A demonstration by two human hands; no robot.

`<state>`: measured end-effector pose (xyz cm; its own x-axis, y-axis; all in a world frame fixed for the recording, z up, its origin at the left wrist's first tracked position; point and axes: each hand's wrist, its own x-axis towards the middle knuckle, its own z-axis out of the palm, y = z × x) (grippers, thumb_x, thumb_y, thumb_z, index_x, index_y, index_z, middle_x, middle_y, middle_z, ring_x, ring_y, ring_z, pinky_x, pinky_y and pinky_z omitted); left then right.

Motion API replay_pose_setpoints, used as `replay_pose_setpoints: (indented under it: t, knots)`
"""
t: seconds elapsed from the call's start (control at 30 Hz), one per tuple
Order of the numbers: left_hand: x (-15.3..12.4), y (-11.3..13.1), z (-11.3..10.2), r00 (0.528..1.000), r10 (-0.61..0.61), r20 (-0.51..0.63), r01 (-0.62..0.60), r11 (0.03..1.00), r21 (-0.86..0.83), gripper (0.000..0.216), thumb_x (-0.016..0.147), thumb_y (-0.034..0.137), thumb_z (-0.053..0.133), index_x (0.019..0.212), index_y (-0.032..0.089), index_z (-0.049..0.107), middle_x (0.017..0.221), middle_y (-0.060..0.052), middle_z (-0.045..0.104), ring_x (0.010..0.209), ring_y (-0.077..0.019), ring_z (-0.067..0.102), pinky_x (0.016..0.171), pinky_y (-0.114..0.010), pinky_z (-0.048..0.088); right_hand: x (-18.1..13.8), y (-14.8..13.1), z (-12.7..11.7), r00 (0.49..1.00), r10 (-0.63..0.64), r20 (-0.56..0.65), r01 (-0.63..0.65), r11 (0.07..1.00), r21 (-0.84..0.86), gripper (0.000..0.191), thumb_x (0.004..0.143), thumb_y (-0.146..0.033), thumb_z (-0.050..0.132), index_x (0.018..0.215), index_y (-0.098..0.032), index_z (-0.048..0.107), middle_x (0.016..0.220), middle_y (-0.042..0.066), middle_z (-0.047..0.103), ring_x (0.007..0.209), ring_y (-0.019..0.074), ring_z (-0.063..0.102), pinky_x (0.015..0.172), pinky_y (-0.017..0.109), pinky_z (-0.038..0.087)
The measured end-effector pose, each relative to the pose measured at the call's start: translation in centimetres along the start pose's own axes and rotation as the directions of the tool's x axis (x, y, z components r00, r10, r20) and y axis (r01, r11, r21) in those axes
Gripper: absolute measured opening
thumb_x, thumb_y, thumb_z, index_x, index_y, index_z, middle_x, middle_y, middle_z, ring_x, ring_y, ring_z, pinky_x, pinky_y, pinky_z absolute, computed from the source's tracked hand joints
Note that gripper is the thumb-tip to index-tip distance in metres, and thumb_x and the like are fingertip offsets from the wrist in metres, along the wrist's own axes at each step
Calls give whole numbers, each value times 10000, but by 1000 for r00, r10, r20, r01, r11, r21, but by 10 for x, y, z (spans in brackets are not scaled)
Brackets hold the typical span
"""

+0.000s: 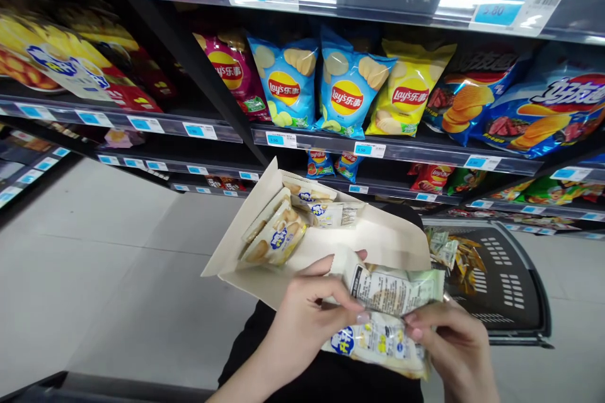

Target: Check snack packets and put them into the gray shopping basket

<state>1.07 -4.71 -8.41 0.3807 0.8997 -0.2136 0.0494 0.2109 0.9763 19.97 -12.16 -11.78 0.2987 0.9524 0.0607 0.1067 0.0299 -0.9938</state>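
In the lower middle of the head view, my left hand [307,315] is closed, gripping white snack packets at their left part. My right hand [451,337] pinches the right ends of the same packets. The upper snack packet [387,289] has a pale green end and small printed text. Below it lies another snack packet [378,343] with a blue logo. Behind my hands an open cream-coloured carton [326,252] rests against my dark-clothed legs. Several snack packets [278,236] with a biscuit-like print stand inside its left end.
Ahead are shelves [401,154] with price labels, holding blue crisp bags [354,85], a yellow crisp bag [409,88] and others. A dark shopping basket [515,289] with several small packets stands on the floor at the right. Pale floor tiles [94,264] stretch out on the left.
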Motion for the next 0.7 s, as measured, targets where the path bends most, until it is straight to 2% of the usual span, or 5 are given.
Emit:
replay_pose_setpoints:
  t: [0.27,0.37,0.5,0.6,0.7]
  knots:
    - [2,-2,-14,981,95,169,-107,992,61,152,687,88,733,659,232,771,1189,-90,656,1097,-246,612,816,-303,512,-6,-8,-3,993,114,8,-114,990,79,92,679,-340,795,619,-287,750,609,-3,695,599,125,620,575,181,500]
    - [-1,-2,-15,968,143,205,-169,979,113,144,687,87,711,711,215,773,1249,-107,613,1144,-265,582,845,-322,500,-4,-5,-8,997,30,77,-37,995,91,62,694,-332,779,691,-272,767,685,27,701,664,155,638,589,209,514]
    - [-1,0,-9,980,181,84,-192,968,161,81,660,126,743,611,185,720,1102,-96,663,1103,-260,592,829,-307,484,-2,-1,-3,999,32,43,-34,999,35,205,667,-386,787,601,-202,722,631,35,612,623,166,573,527,237,472]
    - [1,-3,-2,990,135,-45,-122,970,212,214,646,152,763,496,160,610,875,-59,666,834,-186,629,680,-256,474,-1,-1,10,990,92,-110,-104,988,-112,348,636,-271,811,441,-176,539,609,10,516,659,154,510,537,220,417]
    - [3,-8,2,993,41,-107,-17,976,216,251,626,158,767,497,157,552,651,5,557,610,-115,524,533,-207,402,0,-4,22,983,85,-161,-102,990,-97,378,619,-226,814,504,-185,457,699,-2,492,715,150,505,569,217,420]
